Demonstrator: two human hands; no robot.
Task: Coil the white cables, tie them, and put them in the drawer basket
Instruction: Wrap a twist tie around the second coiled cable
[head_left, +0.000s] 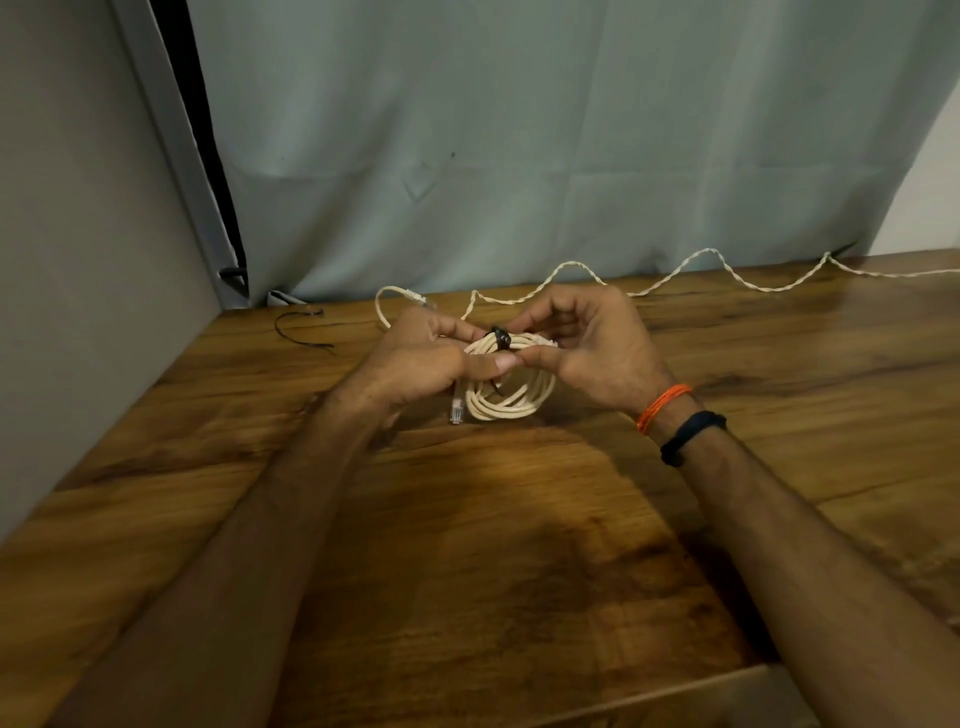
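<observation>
A coiled white cable (511, 400) hangs between both hands just above the wooden table (467, 545). A black tie (501, 339) wraps the top of the coil. My left hand (421, 358) grips the coil's left side, thumb pressed near the tie. My right hand (592, 348) pinches the coil and tie from the right. A clear plug (456, 410) dangles at the coil's lower left. A second white cable (691, 267), twisted and uncoiled, trails along the table's back edge to the right. Another plug end (413, 295) loops behind my left hand. No drawer basket is in view.
A spare black tie (301, 332) lies on the table at the back left. A grey wall panel (78, 260) stands to the left and a pale curtain (519, 145) hangs behind the table. The table's front edge (675, 691) shows at the bottom.
</observation>
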